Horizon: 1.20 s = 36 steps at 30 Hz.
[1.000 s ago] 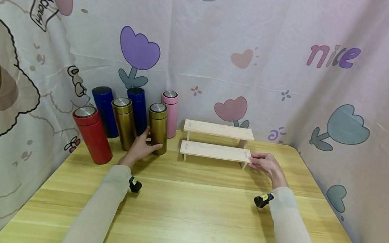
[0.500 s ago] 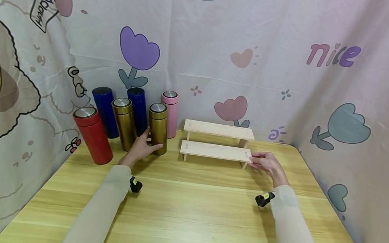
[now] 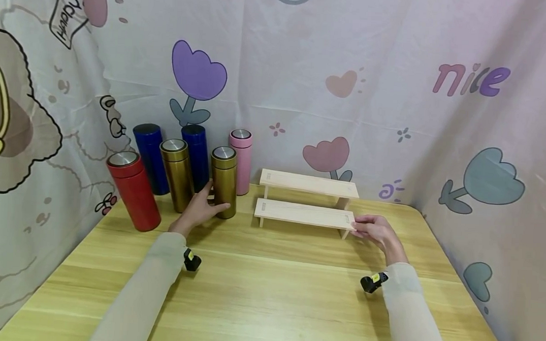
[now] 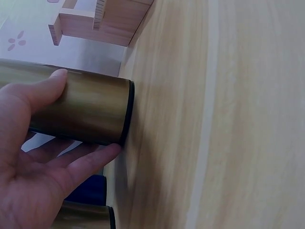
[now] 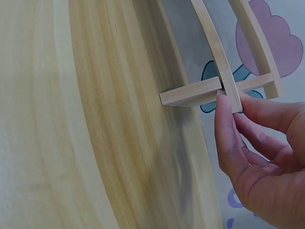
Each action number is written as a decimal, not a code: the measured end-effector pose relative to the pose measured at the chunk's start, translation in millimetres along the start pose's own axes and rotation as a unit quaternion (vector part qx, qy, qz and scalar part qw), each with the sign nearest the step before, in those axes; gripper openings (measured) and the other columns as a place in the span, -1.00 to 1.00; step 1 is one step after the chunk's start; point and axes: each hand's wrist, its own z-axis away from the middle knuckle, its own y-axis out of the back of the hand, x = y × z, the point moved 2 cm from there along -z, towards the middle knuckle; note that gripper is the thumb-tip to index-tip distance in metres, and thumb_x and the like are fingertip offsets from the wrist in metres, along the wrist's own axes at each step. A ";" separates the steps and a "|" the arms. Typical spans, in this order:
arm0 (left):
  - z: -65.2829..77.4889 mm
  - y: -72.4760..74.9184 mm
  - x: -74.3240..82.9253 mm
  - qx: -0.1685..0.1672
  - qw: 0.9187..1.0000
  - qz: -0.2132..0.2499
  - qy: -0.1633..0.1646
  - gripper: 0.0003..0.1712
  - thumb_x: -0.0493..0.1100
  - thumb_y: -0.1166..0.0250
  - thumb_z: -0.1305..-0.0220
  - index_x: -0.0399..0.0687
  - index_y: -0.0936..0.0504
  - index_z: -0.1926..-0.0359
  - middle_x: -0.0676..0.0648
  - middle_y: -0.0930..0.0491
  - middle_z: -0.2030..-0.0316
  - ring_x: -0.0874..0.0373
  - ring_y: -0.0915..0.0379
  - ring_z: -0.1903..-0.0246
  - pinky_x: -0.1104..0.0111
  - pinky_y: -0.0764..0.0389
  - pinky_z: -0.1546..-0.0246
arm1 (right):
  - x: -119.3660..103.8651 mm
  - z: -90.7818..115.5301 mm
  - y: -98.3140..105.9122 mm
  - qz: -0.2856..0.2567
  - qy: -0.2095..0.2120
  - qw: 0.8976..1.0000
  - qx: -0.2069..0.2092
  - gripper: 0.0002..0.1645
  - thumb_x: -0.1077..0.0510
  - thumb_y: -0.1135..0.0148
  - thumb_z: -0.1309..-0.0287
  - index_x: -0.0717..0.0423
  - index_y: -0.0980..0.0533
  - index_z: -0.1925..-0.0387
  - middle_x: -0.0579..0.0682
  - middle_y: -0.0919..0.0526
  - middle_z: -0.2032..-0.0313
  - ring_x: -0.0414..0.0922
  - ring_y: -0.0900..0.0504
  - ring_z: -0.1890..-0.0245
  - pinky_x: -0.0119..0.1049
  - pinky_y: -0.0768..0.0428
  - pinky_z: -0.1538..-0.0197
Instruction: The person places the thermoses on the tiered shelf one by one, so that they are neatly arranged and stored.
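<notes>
My left hand (image 3: 199, 208) holds the right-hand gold thermos bottle (image 3: 224, 183) low on its body. In the left wrist view, the thumb lies along one side of the gold bottle (image 4: 86, 102) and the fingers reach round the other, one fingertip at its dark base ring. The bottle stands upright with its steel-topped lid on. At the right end of a two-tier wooden stand (image 3: 305, 213), my right hand (image 3: 376, 231) pinches the lower shelf. In the right wrist view, thumb and fingertips (image 5: 224, 102) close on the lower board's end (image 5: 232, 95), just beyond its leg.
Left of the held bottle stand a second gold bottle (image 3: 177, 176), two blue bottles (image 3: 150, 157) and a red one (image 3: 136, 195). A pink bottle (image 3: 241, 164) stands behind it. The wooden table (image 3: 267, 302) meets a printed curtain (image 3: 287, 54) at the back and sides.
</notes>
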 end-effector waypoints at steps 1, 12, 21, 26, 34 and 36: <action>0.1 0.0 0.1 0.000 1.000 0.001 -0.001 0.18 0.00 -0.42 -0.35 -0.17 0.19 -0.65 -0.42 -0.07 -0.57 -0.44 -0.35 -0.38 -0.14 -0.52 -0.31 | 0.4 -0.1 -0.1 -0.001 -0.001 1.000 0.002 -0.36 0.40 -0.24 -0.35 0.63 -0.23 -0.33 0.05 -0.63 0.27 -0.24 -0.75 0.36 -0.40 -0.77 0.11; 3.1 0.0 2.2 -0.003 1.000 -0.002 0.008 0.21 0.01 -0.42 -0.35 -0.18 0.24 -0.66 -0.42 -0.06 -0.57 -0.44 -0.38 -0.36 -0.13 -0.53 -0.30 | 1.1 -0.9 -0.5 0.003 0.001 1.000 -0.002 -0.38 0.43 -0.21 -0.35 0.64 -0.22 -0.32 0.05 -0.63 0.26 -0.22 -0.75 0.34 -0.39 -0.77 0.10; 0.6 1.4 9.7 0.017 1.000 0.006 0.007 0.06 -0.08 -0.50 -0.27 -0.21 -0.06 -0.59 -0.39 -0.25 -0.49 -0.41 -0.38 -0.36 -0.16 -0.53 -0.30 | -0.6 1.7 -1.8 0.020 0.001 1.000 0.002 -0.39 0.43 -0.19 -0.36 0.65 -0.22 -0.32 0.03 -0.62 0.26 -0.23 -0.74 0.34 -0.37 -0.78 0.10; -0.4 0.6 16.3 0.023 1.000 0.012 0.006 -0.01 -0.09 -0.52 -0.24 -0.19 -0.15 -0.53 -0.39 -0.28 -0.46 -0.41 -0.42 -0.33 -0.16 -0.54 -0.30 | 0.5 3.6 -0.5 0.023 0.000 1.000 -0.001 -0.35 0.42 -0.21 -0.36 0.64 -0.19 -0.34 0.04 -0.62 0.24 -0.23 -0.73 0.34 -0.39 -0.77 0.10; -4.4 3.1 28.9 0.035 0.999 0.017 -0.011 -0.02 -0.10 -0.51 -0.26 -0.24 -0.17 -0.53 -0.41 -0.37 -0.39 -0.37 -0.45 -0.30 -0.13 -0.57 -0.27 | -0.6 1.9 -1.3 0.030 0.002 1.000 0.006 -0.38 0.42 -0.20 -0.36 0.65 -0.22 -0.32 0.05 -0.61 0.24 -0.23 -0.74 0.35 -0.39 -0.77 0.11; -5.7 4.4 32.9 0.036 0.999 0.020 -0.014 0.01 -0.10 -0.50 -0.26 -0.24 -0.13 -0.55 -0.41 -0.37 -0.39 -0.37 -0.43 -0.32 -0.13 -0.58 -0.27 | -0.9 1.5 -1.5 0.031 0.000 0.999 0.008 -0.39 0.42 -0.20 -0.36 0.64 -0.23 -0.32 0.06 -0.60 0.23 -0.23 -0.74 0.35 -0.39 -0.77 0.10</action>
